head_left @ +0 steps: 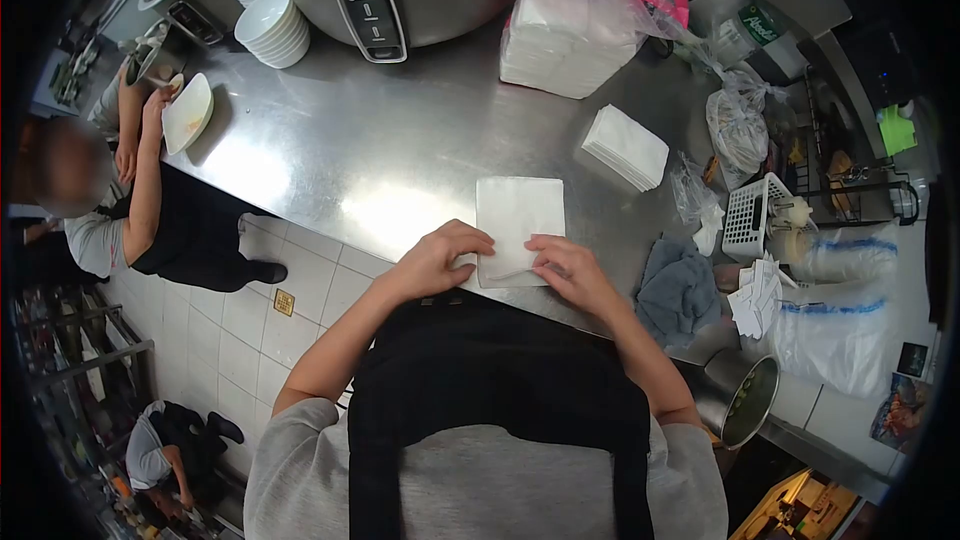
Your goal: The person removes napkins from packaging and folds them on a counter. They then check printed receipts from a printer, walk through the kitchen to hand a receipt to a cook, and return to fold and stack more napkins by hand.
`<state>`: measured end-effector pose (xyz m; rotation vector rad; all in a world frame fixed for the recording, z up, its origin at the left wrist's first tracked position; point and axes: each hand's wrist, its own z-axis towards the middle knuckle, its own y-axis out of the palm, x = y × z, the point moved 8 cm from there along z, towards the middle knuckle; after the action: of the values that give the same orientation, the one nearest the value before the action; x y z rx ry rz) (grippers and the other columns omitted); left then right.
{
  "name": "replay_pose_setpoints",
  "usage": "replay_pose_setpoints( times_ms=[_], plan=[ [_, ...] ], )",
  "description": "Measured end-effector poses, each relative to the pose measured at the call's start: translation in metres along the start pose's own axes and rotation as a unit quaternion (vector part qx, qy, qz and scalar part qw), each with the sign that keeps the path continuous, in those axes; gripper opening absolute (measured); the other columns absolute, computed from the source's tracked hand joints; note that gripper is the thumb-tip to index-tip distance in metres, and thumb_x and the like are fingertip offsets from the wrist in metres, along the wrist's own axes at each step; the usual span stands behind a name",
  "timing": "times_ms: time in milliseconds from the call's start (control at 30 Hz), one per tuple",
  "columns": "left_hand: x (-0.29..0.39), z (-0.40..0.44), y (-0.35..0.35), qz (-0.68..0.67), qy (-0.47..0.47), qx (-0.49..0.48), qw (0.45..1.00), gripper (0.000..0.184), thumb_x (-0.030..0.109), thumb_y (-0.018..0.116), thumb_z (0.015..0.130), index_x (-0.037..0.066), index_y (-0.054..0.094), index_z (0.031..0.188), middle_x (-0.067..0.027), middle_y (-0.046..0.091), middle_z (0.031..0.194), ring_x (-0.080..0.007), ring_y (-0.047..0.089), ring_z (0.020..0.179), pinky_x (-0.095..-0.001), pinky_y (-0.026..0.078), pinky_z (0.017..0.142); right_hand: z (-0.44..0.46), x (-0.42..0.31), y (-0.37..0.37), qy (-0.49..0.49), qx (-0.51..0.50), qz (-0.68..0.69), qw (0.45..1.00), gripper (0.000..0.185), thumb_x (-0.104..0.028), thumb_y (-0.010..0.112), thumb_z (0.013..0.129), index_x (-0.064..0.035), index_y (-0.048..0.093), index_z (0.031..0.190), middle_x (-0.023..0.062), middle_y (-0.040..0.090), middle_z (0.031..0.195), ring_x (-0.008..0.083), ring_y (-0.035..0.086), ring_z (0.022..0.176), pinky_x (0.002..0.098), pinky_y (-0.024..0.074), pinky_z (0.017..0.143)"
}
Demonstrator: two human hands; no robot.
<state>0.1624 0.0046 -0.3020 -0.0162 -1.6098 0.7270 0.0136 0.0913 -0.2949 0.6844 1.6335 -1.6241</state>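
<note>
A square white napkin (520,220) lies on the steel counter (400,130) right in front of me. My left hand (443,258) is at its lower left edge, fingers curled with the tips on the paper. At the lower right edge my right hand (572,272) pinches the napkin's near border, where the paper looks slightly lifted or folded. To the right and farther back lies a stack of folded white napkins (628,147). Behind that stands a large pack of white napkins (570,40) in clear plastic.
A large cooker (430,0) and stacked white bowls (273,30) stand at the back. A grey cloth (677,290), a white basket (752,223) and a metal pot (750,400) are at right. At left, a co-worker holds a white dish (188,115).
</note>
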Motion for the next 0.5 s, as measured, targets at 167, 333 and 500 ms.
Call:
replay_pose_setpoints(
  times_ms=[167, 333, 500],
  plan=[
    [0.008, -0.001, 0.004, 0.037, 0.038, 0.050, 0.997, 0.038, -0.002, 0.067, 0.068, 0.007, 0.066, 0.105, -0.0054, 0.062, 0.115, -0.0248, 0.055, 0.104, -0.0342, 0.049, 0.086, 0.012, -0.002, -0.009, 0.037, -0.041, 0.038, 0.998, 0.006, -0.004, 0.059, 0.081, -0.0002, 0.060, 0.085, 0.0103, 0.064, 0.110, 0.0285, 0.062, 0.097, 0.0346, 0.0490, 0.081],
    [0.013, 0.009, 0.006, 0.061, 0.058, 0.068, 0.994, 0.033, 0.004, 0.067, 0.070, 0.007, 0.067, 0.102, -0.0050, 0.064, 0.108, -0.0250, 0.056, 0.101, -0.0348, 0.048, 0.087, 0.017, 0.005, -0.013, 0.063, -0.068, 0.056, 0.994, 0.009, -0.006, 0.061, 0.080, -0.0015, 0.062, 0.087, 0.0089, 0.064, 0.109, 0.0238, 0.063, 0.093, 0.0326, 0.0482, 0.080],
    [-0.025, 0.015, 0.002, 0.019, -0.129, 0.100, 0.986, 0.021, 0.007, 0.063, 0.082, 0.002, 0.066, 0.102, -0.0137, 0.067, 0.095, -0.0212, 0.062, 0.078, -0.0301, 0.050, 0.072, 0.021, 0.007, -0.035, 0.046, 0.036, 0.149, 0.987, 0.015, -0.009, 0.065, 0.079, -0.0027, 0.063, 0.093, 0.0056, 0.067, 0.101, 0.0155, 0.061, 0.086, 0.0302, 0.0476, 0.075]
  ],
)
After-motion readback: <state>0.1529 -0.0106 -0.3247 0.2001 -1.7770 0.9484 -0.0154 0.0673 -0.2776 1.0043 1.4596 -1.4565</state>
